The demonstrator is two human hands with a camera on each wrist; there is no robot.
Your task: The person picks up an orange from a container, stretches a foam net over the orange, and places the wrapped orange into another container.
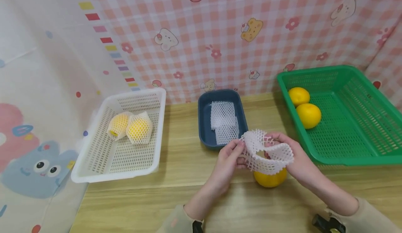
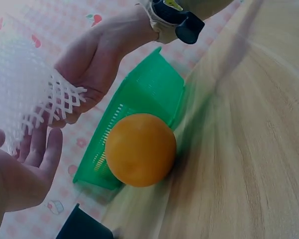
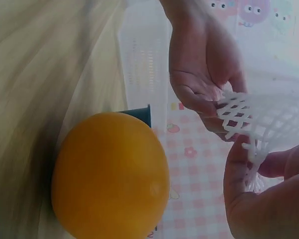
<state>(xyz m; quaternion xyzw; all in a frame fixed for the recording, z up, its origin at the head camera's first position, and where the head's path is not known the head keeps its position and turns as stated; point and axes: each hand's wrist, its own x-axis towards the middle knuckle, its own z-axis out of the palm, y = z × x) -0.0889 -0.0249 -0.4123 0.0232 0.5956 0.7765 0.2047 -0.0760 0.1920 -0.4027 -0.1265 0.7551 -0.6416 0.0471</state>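
Both hands hold a white foam net sleeve, its mouth spread into a loop. My left hand pinches the sleeve's left edge, thumb on top. On the opposite side my right hand grips the edge, some of its fingers showing through the opening. Below the sleeve an orange sits on the wooden table, its top partly hidden by the netting in the head view. The right wrist view shows this orange bare, apart from both hands.
A dark blue tray with more flat net sleeves stands behind the left hand. At the right, a green basket holds two bare oranges. A white basket at the left contains two netted fruits.
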